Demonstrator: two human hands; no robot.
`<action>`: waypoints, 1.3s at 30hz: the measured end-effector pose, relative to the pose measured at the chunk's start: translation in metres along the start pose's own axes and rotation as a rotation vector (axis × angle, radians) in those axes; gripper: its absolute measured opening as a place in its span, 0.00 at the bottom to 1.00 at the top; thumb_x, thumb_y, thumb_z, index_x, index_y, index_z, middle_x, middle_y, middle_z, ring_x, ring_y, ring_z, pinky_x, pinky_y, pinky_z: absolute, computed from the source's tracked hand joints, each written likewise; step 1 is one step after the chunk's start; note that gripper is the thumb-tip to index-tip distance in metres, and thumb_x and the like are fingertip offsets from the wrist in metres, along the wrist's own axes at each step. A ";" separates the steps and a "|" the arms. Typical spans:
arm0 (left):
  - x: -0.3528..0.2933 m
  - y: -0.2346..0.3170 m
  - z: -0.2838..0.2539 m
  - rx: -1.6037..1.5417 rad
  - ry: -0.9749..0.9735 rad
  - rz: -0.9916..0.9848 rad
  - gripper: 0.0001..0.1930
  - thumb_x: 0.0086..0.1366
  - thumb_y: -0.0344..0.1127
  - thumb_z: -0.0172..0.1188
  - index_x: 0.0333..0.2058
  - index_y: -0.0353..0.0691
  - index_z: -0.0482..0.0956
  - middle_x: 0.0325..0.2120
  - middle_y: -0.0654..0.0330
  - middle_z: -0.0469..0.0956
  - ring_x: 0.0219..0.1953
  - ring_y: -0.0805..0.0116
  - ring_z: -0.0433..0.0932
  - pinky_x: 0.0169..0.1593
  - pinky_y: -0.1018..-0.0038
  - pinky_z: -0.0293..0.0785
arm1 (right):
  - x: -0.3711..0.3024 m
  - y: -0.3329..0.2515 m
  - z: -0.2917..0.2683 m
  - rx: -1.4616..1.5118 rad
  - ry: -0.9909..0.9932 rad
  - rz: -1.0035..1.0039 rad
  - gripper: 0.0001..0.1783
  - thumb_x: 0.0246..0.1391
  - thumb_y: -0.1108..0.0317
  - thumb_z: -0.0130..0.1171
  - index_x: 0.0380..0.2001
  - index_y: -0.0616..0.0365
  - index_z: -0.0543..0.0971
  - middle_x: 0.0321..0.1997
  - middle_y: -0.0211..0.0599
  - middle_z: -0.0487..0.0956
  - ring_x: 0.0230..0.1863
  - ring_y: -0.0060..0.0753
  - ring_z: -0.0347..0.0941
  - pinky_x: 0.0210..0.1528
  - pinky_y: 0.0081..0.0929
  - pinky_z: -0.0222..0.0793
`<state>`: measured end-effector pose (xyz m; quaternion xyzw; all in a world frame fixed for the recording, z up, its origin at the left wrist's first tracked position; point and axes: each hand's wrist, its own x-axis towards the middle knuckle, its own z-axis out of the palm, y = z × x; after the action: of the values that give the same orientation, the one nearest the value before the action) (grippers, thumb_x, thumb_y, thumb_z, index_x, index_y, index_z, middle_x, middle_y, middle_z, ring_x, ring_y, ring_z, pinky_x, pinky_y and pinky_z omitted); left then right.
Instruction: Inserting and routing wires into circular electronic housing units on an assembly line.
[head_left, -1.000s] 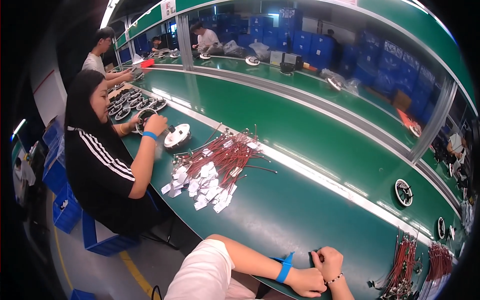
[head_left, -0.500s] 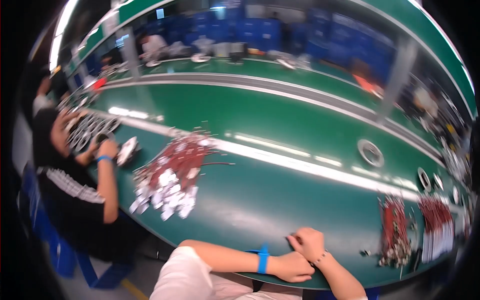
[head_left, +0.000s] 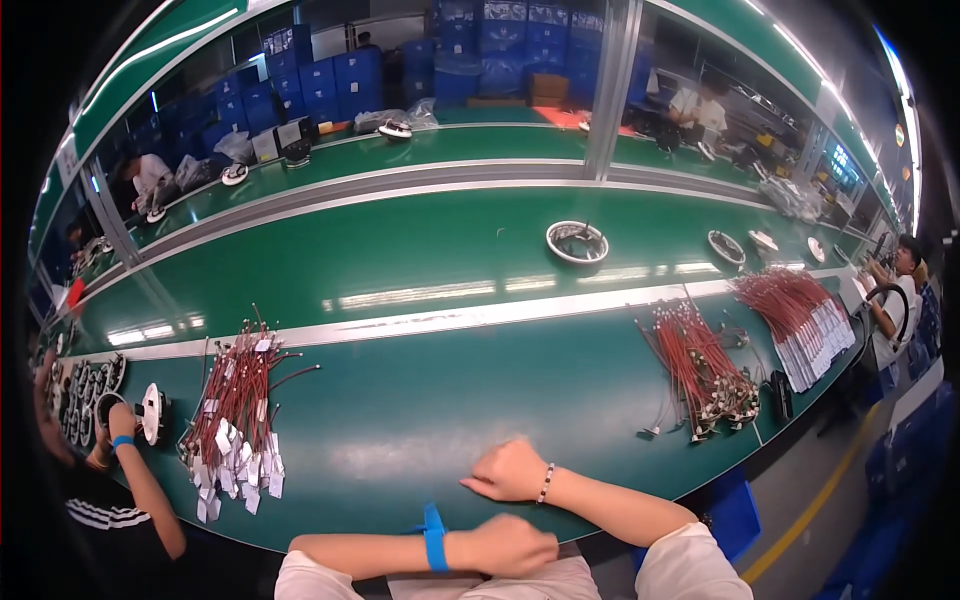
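Observation:
My right hand (head_left: pixel 512 470) rests on the green worktable (head_left: pixel 420 400) near its front edge. Its fingers are loosely curled, with nothing visible in them, and a beaded bracelet (head_left: pixel 545 483) circles the wrist. Closer to my body, my left hand (head_left: pixel 505 546) hangs over the table edge, fingers bent in and slightly blurred; I see nothing held. A blue wrist strap (head_left: pixel 434 538) is around that wrist. The hands are apart. To the left lies a bundle of red wires (head_left: pixel 238 400) with white tags. Another red wire bundle (head_left: pixel 690 360) with connectors lies right.
Farther right is a third bundle of red wires (head_left: pixel 790 310) with white sleeves. A round white-rimmed part (head_left: pixel 577 242) sits on the raised far strip. At the left, a co-worker's hand (head_left: pixel 120 420) is beside a white round part (head_left: pixel 152 414). A blue bin (head_left: pixel 735 515) stands below the table.
The view has swung right, showing more of the right side. My left hand, earlier against my right wrist, has come away from it toward my body. My right hand remains on the table.

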<state>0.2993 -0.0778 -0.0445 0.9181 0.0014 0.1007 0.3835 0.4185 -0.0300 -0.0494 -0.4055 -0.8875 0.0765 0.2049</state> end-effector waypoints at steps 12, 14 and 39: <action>0.025 0.132 -0.091 -0.292 0.136 0.447 0.11 0.52 0.31 0.52 0.32 0.31 0.73 0.23 0.46 0.74 0.26 0.54 0.76 0.27 0.67 0.71 | -0.003 -0.021 0.012 0.091 -0.028 -0.184 0.23 0.46 0.56 0.51 0.05 0.57 0.66 0.07 0.38 0.66 0.13 0.41 0.65 0.15 0.34 0.59; 0.021 0.136 -0.113 -0.297 0.228 0.611 0.14 0.52 0.30 0.53 0.37 0.27 0.70 0.28 0.41 0.73 0.32 0.50 0.75 0.33 0.66 0.71 | 0.002 -0.026 0.016 0.118 -0.031 -0.203 0.22 0.46 0.57 0.50 0.05 0.57 0.67 0.08 0.38 0.66 0.13 0.42 0.66 0.15 0.35 0.59; 0.053 0.116 -0.108 -0.524 0.278 1.392 0.30 0.57 0.41 0.51 0.45 0.13 0.59 0.44 0.33 0.64 0.42 0.46 0.71 0.44 0.67 0.69 | -0.001 -0.026 0.012 0.204 0.013 -0.162 0.17 0.43 0.61 0.52 0.08 0.57 0.67 0.10 0.37 0.67 0.16 0.42 0.65 0.17 0.35 0.59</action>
<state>0.3222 -0.0793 0.1213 0.5646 -0.5542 0.4316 0.4333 0.3966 -0.0476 -0.0526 -0.3100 -0.9037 0.1470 0.2564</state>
